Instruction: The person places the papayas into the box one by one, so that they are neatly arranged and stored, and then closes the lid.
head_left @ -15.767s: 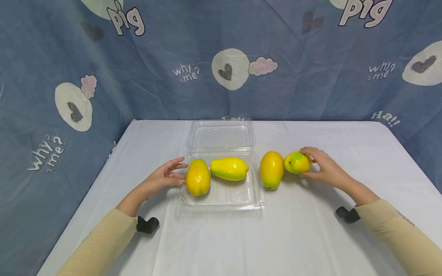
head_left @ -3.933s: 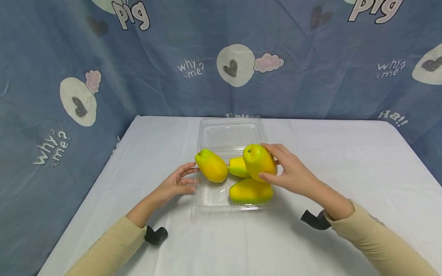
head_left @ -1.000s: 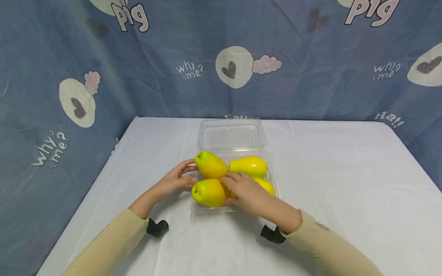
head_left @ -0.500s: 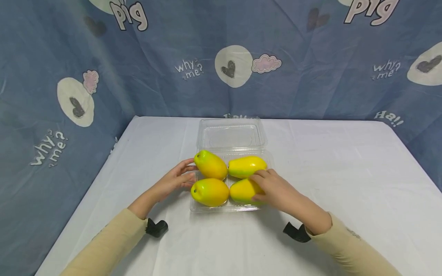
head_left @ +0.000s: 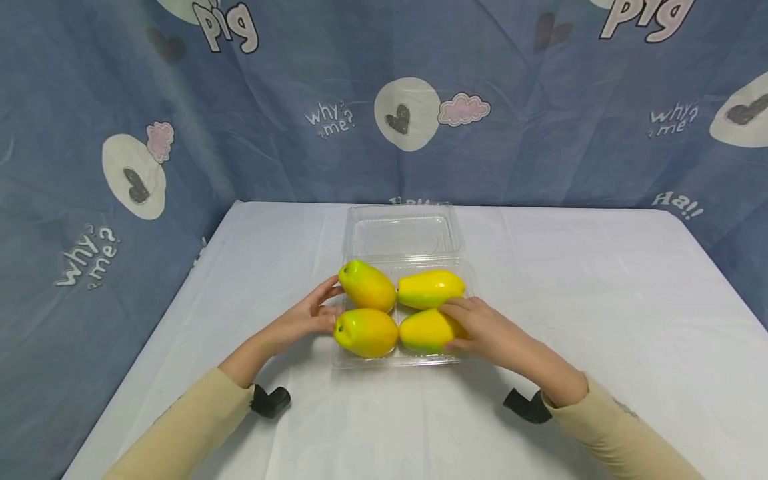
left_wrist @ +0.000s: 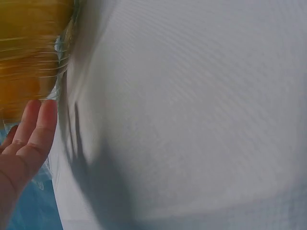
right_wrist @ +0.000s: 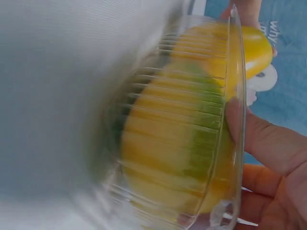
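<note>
Several yellow-green papayas lie in the base of an open clear plastic clamshell box (head_left: 396, 361), in two rows. My right hand (head_left: 495, 339) holds the right end of the front-right papaya (head_left: 426, 331). In the right wrist view, its thumb (right_wrist: 268, 141) reaches over the rim against that papaya (right_wrist: 168, 129), seen through the clear wall. My left hand (head_left: 300, 320) is at the box's left side, by the back-left papaya (head_left: 367, 287) and front-left papaya (head_left: 366, 333). Its extended fingers (left_wrist: 41, 127) touch the wall in the left wrist view. The back-right papaya (head_left: 431, 289) lies untouched.
The box's clear lid (head_left: 403, 230) lies folded back behind the base. Everything stands on a white-covered table (head_left: 588, 287), with a blue printed cloth (head_left: 300, 60) hanging behind and at the left.
Two papayas once on the table at the right are now in the box. Within the last second, my right hand moved from the front-left papaya to the front-right one; my left hand stayed nearly still.
</note>
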`<state>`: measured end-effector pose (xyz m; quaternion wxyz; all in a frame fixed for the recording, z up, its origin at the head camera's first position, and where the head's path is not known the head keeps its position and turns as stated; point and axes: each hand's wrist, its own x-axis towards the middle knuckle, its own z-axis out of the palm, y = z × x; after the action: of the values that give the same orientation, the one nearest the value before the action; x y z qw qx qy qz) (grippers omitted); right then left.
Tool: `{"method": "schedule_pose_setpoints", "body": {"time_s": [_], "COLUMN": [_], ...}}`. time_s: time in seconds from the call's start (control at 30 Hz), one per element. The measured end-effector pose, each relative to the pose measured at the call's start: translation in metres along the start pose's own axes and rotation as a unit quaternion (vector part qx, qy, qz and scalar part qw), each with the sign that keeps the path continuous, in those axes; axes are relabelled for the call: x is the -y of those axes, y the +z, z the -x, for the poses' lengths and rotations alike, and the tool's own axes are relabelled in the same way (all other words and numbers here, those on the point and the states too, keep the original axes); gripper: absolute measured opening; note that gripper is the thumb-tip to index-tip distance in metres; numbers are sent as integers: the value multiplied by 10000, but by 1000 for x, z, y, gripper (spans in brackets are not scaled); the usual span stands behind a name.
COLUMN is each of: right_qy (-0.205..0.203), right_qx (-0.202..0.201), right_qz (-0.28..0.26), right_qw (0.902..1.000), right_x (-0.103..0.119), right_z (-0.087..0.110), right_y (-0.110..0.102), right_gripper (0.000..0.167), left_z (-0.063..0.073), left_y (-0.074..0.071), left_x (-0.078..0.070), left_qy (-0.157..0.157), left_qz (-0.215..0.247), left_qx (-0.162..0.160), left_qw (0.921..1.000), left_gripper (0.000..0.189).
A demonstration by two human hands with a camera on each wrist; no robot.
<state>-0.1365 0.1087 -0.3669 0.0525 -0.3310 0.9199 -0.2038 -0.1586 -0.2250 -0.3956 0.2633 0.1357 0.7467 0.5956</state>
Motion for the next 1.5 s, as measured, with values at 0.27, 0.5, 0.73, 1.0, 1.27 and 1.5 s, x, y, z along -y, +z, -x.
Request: {"method": "schedule_pose_setpoints", "body": {"time_s": [0.27,0.5,0.73,1.0,1.27,1.5], "right_qy": [-100,-227,-597,-786,-602,-521], "right_qx": [-24,0,-52,-18,-338,-680], "right_qz": [-552,-948,-1232,-1062,-1329,-630], "right_qw": [9984,9952,9906,9912,9887,9943], "right_x": [-8,-19,-32,-37,-41,-46], "right_z": [5,9,10,7,1,-19], "right_y": [-4,-4,-1,-1,-9,-18], "right_gripper": [55,58,60,54,41,39], "left_z": [1,3,1,1,1,-2], "left_y": [2,3,3,3,4,1], "left_x": [0,1,0,-2,-4,-2], "left_qy": [-105,-119,-132,-111,-126,-152], "left_qz": [-47,-77,-66,-162,-229,-453], "left_qx": [124,59,59,63,47,-302], "left_qw": [9999,9999,9999,9998,9996,9984], "left_gripper": [96,93,92,91,92,85]}}
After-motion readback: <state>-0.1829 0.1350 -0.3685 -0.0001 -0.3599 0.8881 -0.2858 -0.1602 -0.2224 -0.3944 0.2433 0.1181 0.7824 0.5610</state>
